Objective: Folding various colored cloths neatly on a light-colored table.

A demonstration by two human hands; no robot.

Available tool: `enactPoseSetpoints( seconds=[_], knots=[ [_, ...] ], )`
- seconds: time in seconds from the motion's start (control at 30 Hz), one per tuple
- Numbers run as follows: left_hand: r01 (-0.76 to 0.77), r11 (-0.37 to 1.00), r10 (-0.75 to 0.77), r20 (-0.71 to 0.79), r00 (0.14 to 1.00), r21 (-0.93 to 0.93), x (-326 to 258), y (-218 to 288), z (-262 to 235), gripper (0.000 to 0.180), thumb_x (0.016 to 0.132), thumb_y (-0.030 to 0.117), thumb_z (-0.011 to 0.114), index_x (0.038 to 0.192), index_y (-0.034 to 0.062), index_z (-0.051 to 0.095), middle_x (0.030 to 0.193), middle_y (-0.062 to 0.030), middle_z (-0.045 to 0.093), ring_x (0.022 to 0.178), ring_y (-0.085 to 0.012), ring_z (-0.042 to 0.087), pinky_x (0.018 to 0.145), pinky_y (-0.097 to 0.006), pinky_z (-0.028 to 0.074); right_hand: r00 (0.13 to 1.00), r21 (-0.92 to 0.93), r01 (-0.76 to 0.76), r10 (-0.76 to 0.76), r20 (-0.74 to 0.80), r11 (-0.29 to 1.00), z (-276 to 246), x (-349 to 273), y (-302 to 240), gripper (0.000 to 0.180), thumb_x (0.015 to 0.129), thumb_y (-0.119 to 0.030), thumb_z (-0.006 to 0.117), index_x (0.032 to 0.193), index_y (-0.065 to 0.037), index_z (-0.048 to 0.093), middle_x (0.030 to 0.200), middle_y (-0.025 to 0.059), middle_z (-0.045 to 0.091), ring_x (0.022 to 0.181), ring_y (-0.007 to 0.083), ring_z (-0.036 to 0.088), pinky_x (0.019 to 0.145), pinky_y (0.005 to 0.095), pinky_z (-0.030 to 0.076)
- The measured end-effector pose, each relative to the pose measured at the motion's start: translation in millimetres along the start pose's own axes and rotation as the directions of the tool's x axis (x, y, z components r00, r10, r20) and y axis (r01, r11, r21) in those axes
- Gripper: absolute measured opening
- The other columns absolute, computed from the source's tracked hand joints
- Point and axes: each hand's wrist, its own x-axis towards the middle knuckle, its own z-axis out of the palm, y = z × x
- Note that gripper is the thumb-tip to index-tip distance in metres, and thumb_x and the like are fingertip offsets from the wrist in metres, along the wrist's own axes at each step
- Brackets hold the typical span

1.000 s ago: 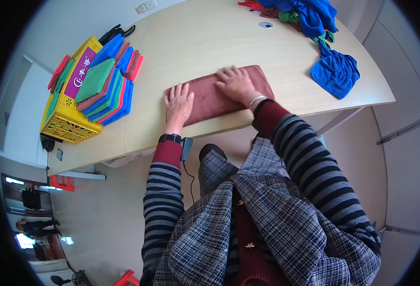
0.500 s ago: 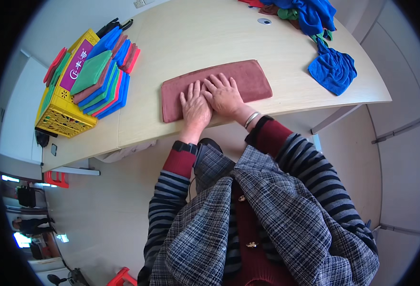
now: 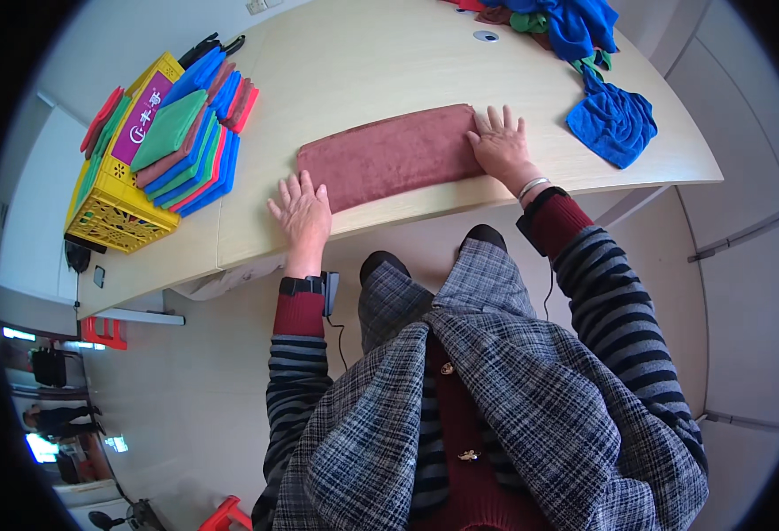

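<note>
A folded brown towel (image 3: 391,157) lies as a long flat rectangle close to the table's front edge. At its left end rests my left hand (image 3: 304,212), fingers spread, the thumb side against the towel's edge. My right hand (image 3: 502,149) lies at the opposite end, also with fingers apart, its thumb touching the towel's right edge. Neither hand holds anything. To the right of my right hand is a crumpled blue towel (image 3: 612,126) on the table.
Stacked folded towels (image 3: 196,146) in several colours stand at the left, against a yellow plastic crate (image 3: 124,221). A heap of loose towels (image 3: 575,26) lies at the far right. A phone (image 3: 99,276) is on the table's left part. The light wooden table (image 3: 345,80) has a curved right corner.
My hands have moved apart from the towel's middle, the left one to its left end and the right one to its right end. The towel stays in nearly the same place.
</note>
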Motion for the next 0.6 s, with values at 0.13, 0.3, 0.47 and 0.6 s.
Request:
enactPoseSetpoints(
  seconds=[0.13, 0.3, 0.47, 0.6],
  knots=[
    [-0.126, 0.976, 0.152, -0.145, 0.978, 0.178, 1, 42, -5, 0.056, 0.105, 0.037, 0.037, 0.154, 0.0111, 0.036, 0.162, -0.0120, 0.029, 0.152, -0.0298, 0.020, 0.121, -0.057, 0.012, 0.953, -0.241, 0.267, -0.293, -0.080, 0.933, -19, 2, -53, 0.051, 0.103, -0.039, 0.040, 0.145, -0.011, 0.047, 0.145, 0.0122, 0.048, 0.137, 0.0353, 0.039, 0.113, 0.0574, 0.029],
    [-0.359, 0.933, 0.359, -0.052, 0.932, 0.016, 5, 79, 14, 0.055, 0.105, 0.036, 0.039, 0.153, 0.0103, 0.036, 0.162, -0.0121, 0.030, 0.152, -0.0294, 0.021, 0.121, -0.056, 0.013, 0.944, 0.278, 0.329, -0.312, -0.104, 0.903, -9, -23, -126, 0.053, 0.102, -0.042, 0.040, 0.147, -0.014, 0.047, 0.155, 0.0112, 0.040, 0.144, 0.0346, 0.034, 0.116, 0.0552, 0.026],
    [-0.235, 0.972, 0.234, -0.035, 0.972, -0.017, 4, 44, 12, 0.057, 0.106, 0.041, 0.033, 0.155, 0.0122, 0.032, 0.162, -0.0120, 0.029, 0.152, -0.0294, 0.021, 0.121, -0.056, 0.015, 0.945, 0.161, 0.298, -0.268, -0.186, 0.941, 8, -17, -69, 0.053, 0.103, -0.042, 0.039, 0.148, -0.016, 0.045, 0.155, 0.0116, 0.041, 0.144, 0.0350, 0.033, 0.116, 0.0564, 0.026],
    [-0.127, 0.992, 0.126, -0.027, 0.992, -0.030, 7, 15, 11, 0.059, 0.106, 0.044, 0.028, 0.157, 0.0137, 0.030, 0.162, -0.0118, 0.029, 0.152, -0.0294, 0.021, 0.121, -0.056, 0.014, 0.976, 0.082, 0.215, -0.211, -0.054, 0.973, 3, -10, -22, 0.052, 0.104, -0.040, 0.038, 0.152, -0.018, 0.040, 0.159, 0.0111, 0.034, 0.148, 0.0369, 0.028, 0.118, 0.0571, 0.023]
  ],
)
